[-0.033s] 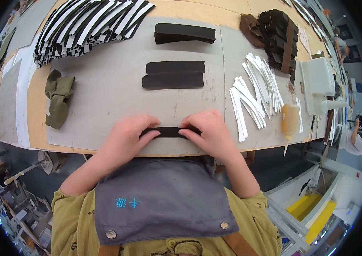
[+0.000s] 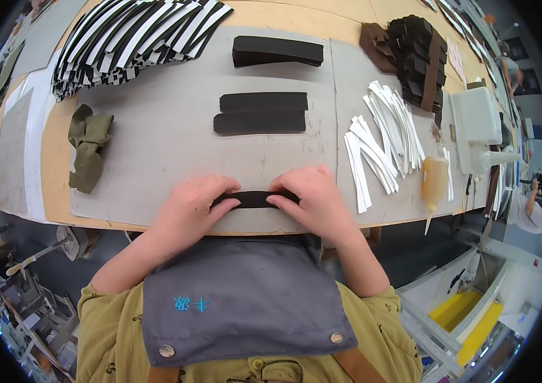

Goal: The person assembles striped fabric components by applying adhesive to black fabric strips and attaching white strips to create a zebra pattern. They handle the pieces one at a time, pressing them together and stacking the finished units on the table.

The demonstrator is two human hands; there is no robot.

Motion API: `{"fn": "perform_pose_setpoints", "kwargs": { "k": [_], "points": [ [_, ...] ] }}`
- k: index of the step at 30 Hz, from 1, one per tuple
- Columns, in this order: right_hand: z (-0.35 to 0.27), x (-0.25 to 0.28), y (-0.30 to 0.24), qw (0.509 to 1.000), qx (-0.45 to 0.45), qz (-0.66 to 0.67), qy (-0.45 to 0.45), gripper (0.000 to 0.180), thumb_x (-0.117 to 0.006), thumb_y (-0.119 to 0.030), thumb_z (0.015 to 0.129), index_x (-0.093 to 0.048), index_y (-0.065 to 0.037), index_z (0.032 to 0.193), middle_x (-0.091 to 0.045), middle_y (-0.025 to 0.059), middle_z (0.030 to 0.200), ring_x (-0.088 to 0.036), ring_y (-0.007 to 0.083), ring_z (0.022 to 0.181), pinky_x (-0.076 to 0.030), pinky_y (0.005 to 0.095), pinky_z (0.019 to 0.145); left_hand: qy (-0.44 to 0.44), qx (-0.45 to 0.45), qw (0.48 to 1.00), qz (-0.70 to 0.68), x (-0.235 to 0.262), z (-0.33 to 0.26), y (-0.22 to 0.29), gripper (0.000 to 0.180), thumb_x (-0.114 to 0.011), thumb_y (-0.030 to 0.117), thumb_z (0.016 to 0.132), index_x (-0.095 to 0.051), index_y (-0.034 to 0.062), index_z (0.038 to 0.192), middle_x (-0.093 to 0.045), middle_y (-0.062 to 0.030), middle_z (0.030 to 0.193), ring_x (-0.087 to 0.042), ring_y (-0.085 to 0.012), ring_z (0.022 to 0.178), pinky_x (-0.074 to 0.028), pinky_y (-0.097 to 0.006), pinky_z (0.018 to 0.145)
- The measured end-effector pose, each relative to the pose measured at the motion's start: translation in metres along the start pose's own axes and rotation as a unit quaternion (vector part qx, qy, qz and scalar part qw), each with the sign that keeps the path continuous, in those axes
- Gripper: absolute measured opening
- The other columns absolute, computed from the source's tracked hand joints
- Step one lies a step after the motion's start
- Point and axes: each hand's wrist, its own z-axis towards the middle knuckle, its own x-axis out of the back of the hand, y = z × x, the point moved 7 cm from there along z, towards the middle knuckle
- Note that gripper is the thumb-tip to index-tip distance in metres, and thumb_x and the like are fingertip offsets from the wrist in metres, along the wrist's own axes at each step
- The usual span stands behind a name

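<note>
A narrow black strip point(image 2: 253, 200) lies crosswise near the table's front edge, its ends covered by my fingers. My left hand point(image 2: 199, 202) pinches its left end between thumb and fingers. At the right end, my right hand point(image 2: 309, 196) grips it the same way. Beyond my hands, two wider dark pieces point(image 2: 260, 122) lie side by side on the grey board point(image 2: 156, 140). Farther back is a stack of similar black pieces point(image 2: 277, 51).
Far left sits a heap of black and white strips point(image 2: 130, 38), with a crumpled olive cloth point(image 2: 89, 148) nearer. White strips point(image 2: 392, 131), an amber glue bottle point(image 2: 435, 182), a dark bundle point(image 2: 416, 60) and a white container point(image 2: 477, 115) stand at the right.
</note>
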Motion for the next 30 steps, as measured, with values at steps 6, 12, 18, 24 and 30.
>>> {"fn": "perform_pose_setpoints", "kwargs": {
  "k": [6, 12, 18, 24, 30],
  "points": [
    [0.033, 0.038, -0.013, 0.967, 0.102, -0.142, 0.184, 0.031, -0.08, -0.014, 0.083, -0.068, -0.006, 0.111, -0.066, 0.009, 0.112, -0.065, 0.0282, 0.102, -0.049, 0.043, 0.088, -0.025, -0.046, 0.998, 0.035, 0.008, 0.007, 0.006, 0.029, -0.079, 0.01, 0.086, -0.07, 0.0068, 0.114, -0.068, -0.0109, 0.112, -0.067, -0.0303, 0.101, -0.054, -0.04, 0.087],
    [0.067, 0.034, 0.0, 0.936, 0.188, -0.268, 0.128, 0.035, -0.077, -0.017, 0.085, -0.07, -0.004, 0.117, -0.067, 0.0077, 0.114, -0.066, 0.026, 0.106, -0.053, 0.0402, 0.094, 0.1, -0.108, 0.972, 0.182, 0.038, 0.054, -0.015, 0.044, -0.081, 0.015, 0.085, -0.068, 0.0099, 0.126, -0.064, -0.0081, 0.128, -0.063, -0.0293, 0.11, -0.052, -0.041, 0.092],
    [0.063, 0.026, -0.003, 0.876, 0.263, -0.379, 0.14, 0.029, -0.07, -0.012, 0.083, -0.072, -0.002, 0.111, -0.069, 0.0081, 0.112, -0.068, 0.0231, 0.103, -0.054, 0.0415, 0.097, 0.151, -0.208, 0.935, 0.243, 0.036, 0.064, -0.024, 0.029, -0.079, 0.013, 0.084, -0.073, 0.0088, 0.112, -0.071, -0.0025, 0.111, -0.068, -0.024, 0.099, -0.053, -0.039, 0.084],
    [0.06, 0.025, -0.01, 0.872, 0.263, -0.376, 0.17, 0.025, -0.067, -0.007, 0.081, -0.072, -0.003, 0.105, -0.069, 0.0051, 0.106, -0.067, 0.0178, 0.095, -0.051, 0.0415, 0.099, 0.176, -0.226, 0.913, 0.291, 0.037, 0.063, -0.017, 0.019, -0.076, 0.011, 0.082, -0.073, 0.0091, 0.1, -0.072, -0.0006, 0.103, -0.07, -0.0205, 0.091, -0.053, -0.037, 0.081],
    [0.059, 0.024, -0.009, 0.882, 0.264, -0.35, 0.173, 0.021, -0.067, -0.007, 0.08, -0.07, -0.006, 0.1, -0.068, 0.0018, 0.102, -0.067, 0.0156, 0.092, -0.05, 0.0411, 0.1, 0.183, -0.216, 0.91, 0.302, 0.039, 0.062, -0.015, 0.014, -0.075, 0.012, 0.083, -0.073, 0.0125, 0.097, -0.073, 0.0027, 0.1, -0.07, -0.0166, 0.088, -0.052, -0.036, 0.087]
  ]
}}
